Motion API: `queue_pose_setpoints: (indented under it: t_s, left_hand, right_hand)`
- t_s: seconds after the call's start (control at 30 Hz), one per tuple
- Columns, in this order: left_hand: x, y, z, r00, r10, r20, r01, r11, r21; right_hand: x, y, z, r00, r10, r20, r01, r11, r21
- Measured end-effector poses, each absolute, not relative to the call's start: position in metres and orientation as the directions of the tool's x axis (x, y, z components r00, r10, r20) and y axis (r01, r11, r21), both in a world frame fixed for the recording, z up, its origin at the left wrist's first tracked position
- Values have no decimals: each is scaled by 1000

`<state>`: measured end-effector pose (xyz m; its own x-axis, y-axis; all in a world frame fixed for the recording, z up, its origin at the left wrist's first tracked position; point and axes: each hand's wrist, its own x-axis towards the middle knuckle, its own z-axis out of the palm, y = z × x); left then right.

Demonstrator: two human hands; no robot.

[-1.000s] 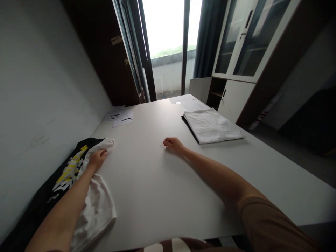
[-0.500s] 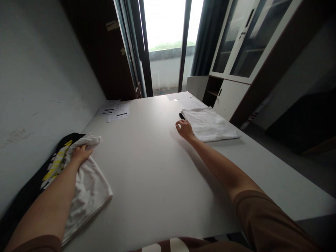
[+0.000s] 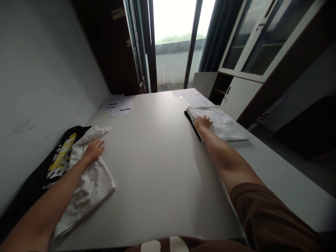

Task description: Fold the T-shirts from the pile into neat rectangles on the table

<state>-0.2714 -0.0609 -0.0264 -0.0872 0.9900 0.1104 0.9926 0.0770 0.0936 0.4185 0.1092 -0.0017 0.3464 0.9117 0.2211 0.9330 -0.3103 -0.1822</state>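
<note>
On the left, my left hand [image 3: 93,151] lies on a crumpled white garment [image 3: 88,187], its fingers loosely stretched over the fabric. Beneath and beside that garment, against the wall, is a black garment [image 3: 34,180] with yellow and white print. My right hand [image 3: 203,123] rests on top of a folded white cloth [image 3: 223,122] near its left edge, fingers bent and apart. A black fabric edge [image 3: 193,126] shows under the left side of the folded cloth. Both garments lie on a white table.
The white table [image 3: 154,157] stretches away toward a glass door [image 3: 173,45]. Papers [image 3: 120,105] lie at its far left corner, with further sheets [image 3: 195,98] at the far right. A wall [image 3: 52,77] borders the left side; a glass-fronted cabinet [image 3: 244,70] stands beyond the right edge.
My right hand has moved right and come down onto the folded white cloth. My left hand has shifted slightly on the crumpled garment, its fingers now stretched out. The view has turned slightly.
</note>
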Motion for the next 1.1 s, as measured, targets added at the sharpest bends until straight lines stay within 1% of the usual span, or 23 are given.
queue_pose_setpoints:
  t_s: [0.07, 0.17, 0.23, 0.27, 0.33, 0.4, 0.43, 0.47, 0.53, 0.6, 0.67, 0.73, 0.8, 0.83, 0.9, 0.97, 1.03, 1.1]
  left_hand:
    - [-260, -81, -29, -28, 988, 154, 996, 14, 94]
    - [-246, -109, -32, 20, 963, 269, 993, -51, 110]
    - [-242, -121, -30, -14, 945, 326, 991, -31, 130]
    - [-241, -124, -28, -49, 939, 340, 989, -3, 151]
    - [-241, -124, -19, -132, 930, 342, 975, 61, 211]
    - [-241, -118, -6, -196, 921, 338, 956, 103, 274]
    - [-241, -112, 2, -214, 913, 347, 948, 109, 300]
    - [-238, -107, 9, -223, 905, 361, 941, 104, 322]
    - [-230, -96, 25, -219, 890, 400, 933, 71, 352]
    - [-215, -86, 38, -190, 876, 444, 927, 11, 375]
    - [-195, -79, 44, -140, 873, 468, 915, -66, 397]
    - [-169, -75, 41, -60, 899, 434, 900, -139, 412]
    - [-141, -75, 29, 50, 938, 342, 889, -198, 414]
    - [-126, -76, 22, 116, 948, 295, 883, -234, 406]
    - [-96, -77, 8, 210, 947, 243, 872, -294, 392]
    - [-67, -74, -1, 204, 946, 253, 892, -286, 350]
    - [-39, -66, -3, 146, 953, 264, 925, -226, 305]
    - [-12, -53, 1, 110, 950, 291, 946, -190, 262]
  right_hand:
    - [416, 112, 4, 376, 898, 229, 913, -317, -256]
    - [406, 111, 16, 468, 826, 314, 842, -309, -442]
    - [391, 105, 28, 466, 790, 399, 811, -201, -550]
    - [379, 99, 34, 423, 794, 437, 803, -105, -586]
    - [350, 82, 46, 269, 820, 506, 756, 145, -638]
    - [316, 55, 54, 89, 845, 528, 628, 363, -688]
    - [299, 38, 55, -15, 847, 531, 537, 455, -710]
    - [283, 21, 54, -120, 847, 518, 436, 514, -739]
    - [255, -15, 48, -375, 807, 456, 232, 558, -797]
    - [236, -45, 37, -606, 685, 404, 70, 553, -830]
    - [225, -65, 26, -780, 531, 329, -15, 511, -860]
    - [220, -75, 17, -894, 383, 233, -53, 427, -903]
    - [218, -77, 12, -946, 290, 148, -51, 316, -947]
    - [218, -75, 10, -954, 277, 117, -42, 262, -964]
    - [219, -71, 10, -951, 298, 84, -34, 169, -985]
    - [221, -67, 10, -942, 328, 75, -47, 94, -994]
    - [223, -64, 11, -932, 355, 74, -69, 28, -997]
    - [226, -64, 12, -933, 351, 78, -95, -31, -995]
